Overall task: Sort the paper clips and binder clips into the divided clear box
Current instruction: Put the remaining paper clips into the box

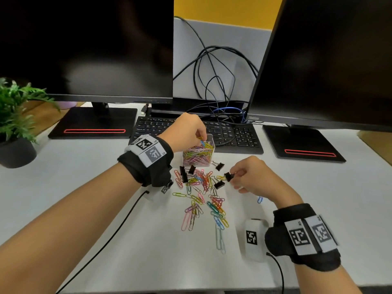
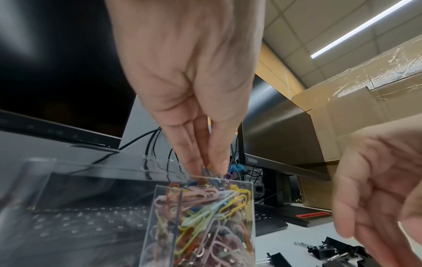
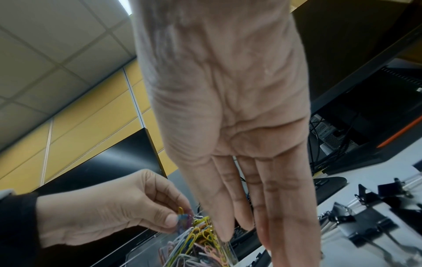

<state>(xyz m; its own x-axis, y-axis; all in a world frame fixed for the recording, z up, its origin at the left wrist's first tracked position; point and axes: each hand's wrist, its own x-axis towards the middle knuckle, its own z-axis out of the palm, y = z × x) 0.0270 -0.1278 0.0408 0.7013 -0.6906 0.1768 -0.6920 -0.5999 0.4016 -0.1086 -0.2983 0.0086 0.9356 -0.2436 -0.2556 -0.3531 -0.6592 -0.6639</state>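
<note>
Head view: left hand [image 1: 186, 132] pinches a few paper clips [image 1: 201, 142] over the clear box [image 1: 198, 154]; right hand [image 1: 252, 175] pinches a binder clip [image 1: 228, 176] beside the loose pile [image 1: 201, 192] on the tabletop [image 1: 84, 209]. Right wrist view hides that grip; its fingers [image 3: 283, 216] look straight.

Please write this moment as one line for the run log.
left hand: pinches paper clips over clear box | right hand: pinches binder clip | loose clips: on desk

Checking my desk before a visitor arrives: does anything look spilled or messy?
Yes. Coloured paper clips and black binder clips lie scattered loose on the white desk in front of the clear box; tangled cables hang between the monitors.
</note>
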